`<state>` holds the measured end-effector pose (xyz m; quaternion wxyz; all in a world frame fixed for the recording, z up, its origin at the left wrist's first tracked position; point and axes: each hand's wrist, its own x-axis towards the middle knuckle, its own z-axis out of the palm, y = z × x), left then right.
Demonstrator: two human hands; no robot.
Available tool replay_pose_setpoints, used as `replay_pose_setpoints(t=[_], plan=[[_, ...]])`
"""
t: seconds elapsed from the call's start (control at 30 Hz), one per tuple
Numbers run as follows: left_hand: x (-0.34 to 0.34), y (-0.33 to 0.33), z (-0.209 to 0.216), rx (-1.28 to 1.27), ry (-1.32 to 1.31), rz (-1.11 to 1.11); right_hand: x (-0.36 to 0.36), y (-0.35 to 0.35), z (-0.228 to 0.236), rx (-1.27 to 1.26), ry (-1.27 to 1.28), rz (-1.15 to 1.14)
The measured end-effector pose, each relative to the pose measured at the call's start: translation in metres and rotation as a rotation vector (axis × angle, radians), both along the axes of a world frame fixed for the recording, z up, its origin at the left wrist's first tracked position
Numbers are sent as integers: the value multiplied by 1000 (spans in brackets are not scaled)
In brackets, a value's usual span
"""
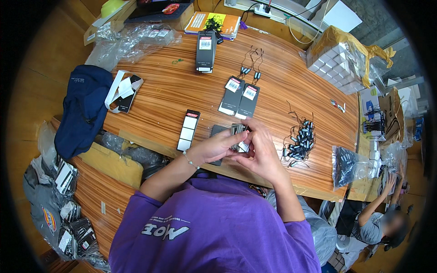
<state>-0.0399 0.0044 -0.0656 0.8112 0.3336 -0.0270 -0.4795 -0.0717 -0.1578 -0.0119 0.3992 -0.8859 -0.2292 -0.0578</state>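
My left hand (217, 146) and my right hand (261, 148) meet near the table's front edge, both closed on a small stack of tags (236, 130) with pale edges. A dark grey card (217, 130) lies on the table, partly hidden under my left hand. Left of it rests a dark strip with white label squares (188, 130). Beyond my hands are two grey hang tags (247, 99) with white-and-red stickers and black strings. To the right spreads a pile of black strings with small light-blue-banded pieces (299, 142).
A stack of grey tags (205, 51) stands farther back. A navy pouch (84, 109) and a phone (128, 98) lie left. At the right are a box of small white cartons (332, 66), a small cutter (337, 106) and a plastic bag (344, 166). Another person (378, 225) works at lower right.
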Motion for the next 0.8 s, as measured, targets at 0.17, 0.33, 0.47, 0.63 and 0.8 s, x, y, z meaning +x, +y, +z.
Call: replay_pose_setpoints(t=[0.17,0.33,0.47,0.63,0.8], plan=[[4,-2,0,-272,-18,-81,-2,-9,-2,156,197,37],[8,-3,-12,-118,-11,-58,3,-7,-2,75,11,123],[6,-8,-11,-81,-148,44,0,-5,1,68,52,121],[7,-10,-7,-125,-81,45,-1,-8,-3,94,125,113],[7,-11,-11,-112,-90,30,-5,-3,0,185,369,30]])
